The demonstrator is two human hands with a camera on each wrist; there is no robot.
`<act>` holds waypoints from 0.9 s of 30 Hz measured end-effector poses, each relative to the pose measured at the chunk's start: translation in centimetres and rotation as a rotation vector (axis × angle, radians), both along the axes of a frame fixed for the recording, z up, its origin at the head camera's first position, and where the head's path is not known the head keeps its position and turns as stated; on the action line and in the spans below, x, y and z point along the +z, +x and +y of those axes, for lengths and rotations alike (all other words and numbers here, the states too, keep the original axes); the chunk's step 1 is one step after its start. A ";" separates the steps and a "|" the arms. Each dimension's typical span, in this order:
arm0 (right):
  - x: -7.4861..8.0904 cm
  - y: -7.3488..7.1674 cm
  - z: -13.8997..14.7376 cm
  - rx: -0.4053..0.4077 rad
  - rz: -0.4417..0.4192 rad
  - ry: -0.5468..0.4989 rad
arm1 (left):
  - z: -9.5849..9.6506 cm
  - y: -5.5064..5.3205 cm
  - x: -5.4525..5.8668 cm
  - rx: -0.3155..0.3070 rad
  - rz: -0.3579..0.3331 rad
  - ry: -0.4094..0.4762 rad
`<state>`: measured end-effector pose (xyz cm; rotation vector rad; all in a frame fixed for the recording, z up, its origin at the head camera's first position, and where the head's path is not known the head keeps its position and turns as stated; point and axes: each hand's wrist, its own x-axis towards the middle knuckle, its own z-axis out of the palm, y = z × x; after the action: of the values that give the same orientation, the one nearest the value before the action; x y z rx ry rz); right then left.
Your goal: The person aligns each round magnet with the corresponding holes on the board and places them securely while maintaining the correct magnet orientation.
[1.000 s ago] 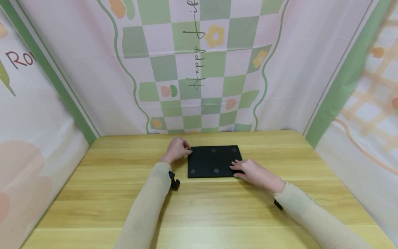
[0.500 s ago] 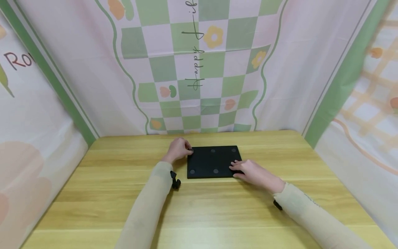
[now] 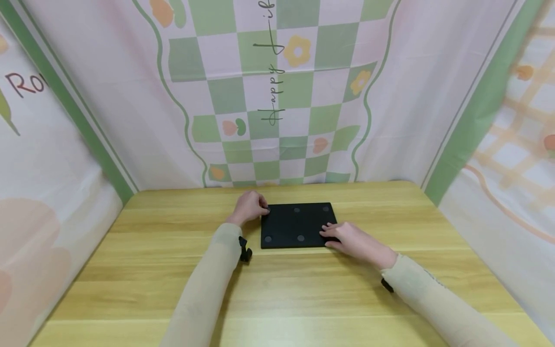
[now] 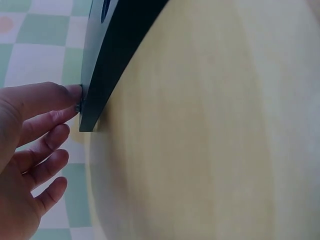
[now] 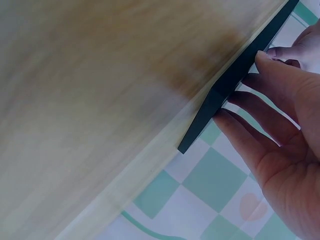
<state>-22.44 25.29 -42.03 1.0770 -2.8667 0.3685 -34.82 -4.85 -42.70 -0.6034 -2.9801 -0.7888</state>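
A flat black rectangular board [image 3: 286,224] lies on the wooden table, with several dark grey round pads, such as one pad [image 3: 268,239] near its front left corner. At the far left corner, my left hand [image 3: 250,206] pinches a small dark round pad [image 4: 77,107] between thumb and index finger, right against the board's face. Its other fingers are loosely bent beyond the board's end. My right hand [image 3: 351,239] rests over the near right corner, fingertips pressing on the board. That corner is hidden under it.
The light wooden table [image 3: 277,299] extends around the board. A patterned cloth [image 3: 282,96] hangs behind the table's far edge, with more cloth on both sides. A black strap piece [image 3: 245,250] sits at the left sleeve's cuff.
The view has shifted very slightly. Both hands hold almost the same place at the board, and the board lies still.
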 end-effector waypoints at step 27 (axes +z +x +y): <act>-0.1 0.0 0.1 0.004 0.004 -0.001 | 0.1 0.3 0.6 -0.006 0.062 -0.090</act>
<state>-22.44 25.38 -42.08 1.0815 -2.8611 0.3670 -34.49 -4.74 -42.14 -0.6281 -2.9714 -0.6265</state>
